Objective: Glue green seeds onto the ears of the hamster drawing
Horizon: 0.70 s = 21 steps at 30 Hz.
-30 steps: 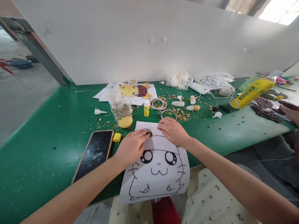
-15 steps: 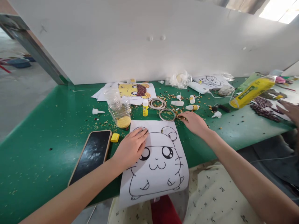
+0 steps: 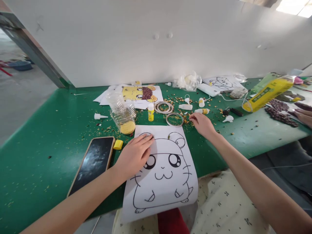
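Observation:
My left hand (image 3: pixel 136 152) lies flat, fingers stretched, on the upper left of a white sheet with a hamster line drawing (image 3: pixel 165 188). The sheet's lower end hangs past the table edge. Beyond its top right corner, my right hand (image 3: pixel 203 125) has its fingertips pinched together at the scattered kernels (image 3: pixel 187 117); whatever is between them is too small to make out. Just left of those fingertips lies a ring-shaped bangle (image 3: pixel 174 120), with more bangles (image 3: pixel 163 107) behind it. A glue bottle (image 3: pixel 151 112) stands upright above the sheet.
A phone (image 3: pixel 94 162) and a yellow cap (image 3: pixel 118 144) lie left of the sheet. Behind are a clear plastic jar (image 3: pixel 124 118) with yellow grains and a partly bean-covered picture (image 3: pixel 138 94). A yellow bottle (image 3: pixel 268 94) leans at right, near another person's hand (image 3: pixel 304 116).
My right hand has shifted slightly up and right among the kernels, its fingers drawing together. My left hand stays on the sheet. The other person's hand at right has moved a little.

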### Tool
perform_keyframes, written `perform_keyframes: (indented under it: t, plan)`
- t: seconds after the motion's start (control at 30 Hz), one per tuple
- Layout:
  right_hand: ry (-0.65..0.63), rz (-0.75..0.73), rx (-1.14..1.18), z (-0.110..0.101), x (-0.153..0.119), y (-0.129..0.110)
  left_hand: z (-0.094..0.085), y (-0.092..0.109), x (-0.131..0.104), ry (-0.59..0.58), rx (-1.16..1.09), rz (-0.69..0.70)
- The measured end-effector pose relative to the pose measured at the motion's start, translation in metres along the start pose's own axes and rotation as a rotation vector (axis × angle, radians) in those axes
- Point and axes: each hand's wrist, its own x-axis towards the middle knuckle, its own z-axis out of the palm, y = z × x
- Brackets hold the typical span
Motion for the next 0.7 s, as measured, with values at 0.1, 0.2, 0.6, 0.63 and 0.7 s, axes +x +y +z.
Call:
perform_keyframes:
  t: [0.1,0.2,0.6,0.63,0.7]
  plan:
    - [0.052,0.002,0.031,0.001,0.003,0.001,0.0,-0.001,0.001,-0.006,0.005,-0.008]
    - [0.063,0.018,0.038,-0.001,0.007,-0.001,0.0,-0.002,0.001,-0.012,0.001,-0.011]
    - [0.038,-0.024,0.066,-0.014,0.009,-0.01,-0.002,-0.002,0.001,0.0,-0.012,-0.007]
    - [0.039,-0.028,0.101,-0.015,0.009,-0.012,-0.002,-0.002,0.001,0.002,-0.01,-0.004]
    - [0.044,-0.045,0.185,-0.016,0.008,-0.018,-0.002,-0.002,0.001,0.004,0.001,0.007]
